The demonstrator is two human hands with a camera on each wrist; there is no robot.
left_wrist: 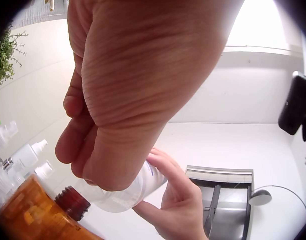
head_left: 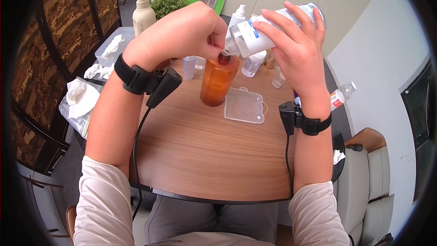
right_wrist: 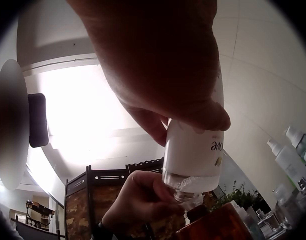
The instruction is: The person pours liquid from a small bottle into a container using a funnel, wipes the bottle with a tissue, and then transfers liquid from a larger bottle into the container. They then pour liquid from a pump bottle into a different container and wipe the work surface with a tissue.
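My right hand (head_left: 300, 52) grips a clear bottle with a white label (head_left: 256, 40) and holds it tilted, mouth down to the left. Foamy clear liquid shows at its shoulder in the right wrist view. Below that mouth stands an upright amber bottle (head_left: 215, 84), its dark red-brown threaded neck (left_wrist: 73, 202) uncapped. The two bottle mouths meet or nearly meet. With curled fingers, my left hand (head_left: 195, 29) pinches the neck of the tilted bottle, just over the amber one; its fingertips are partly hidden in the head view.
A clear plastic case (head_left: 244, 105) lies right of the amber bottle. Several small bottles stand behind, with a beige pump bottle (head_left: 143, 16) and a plant (head_left: 170, 3) at the back left. Crumpled tissues (head_left: 84, 98) lie left; a labelled clear bottle (head_left: 342, 94) lies right.
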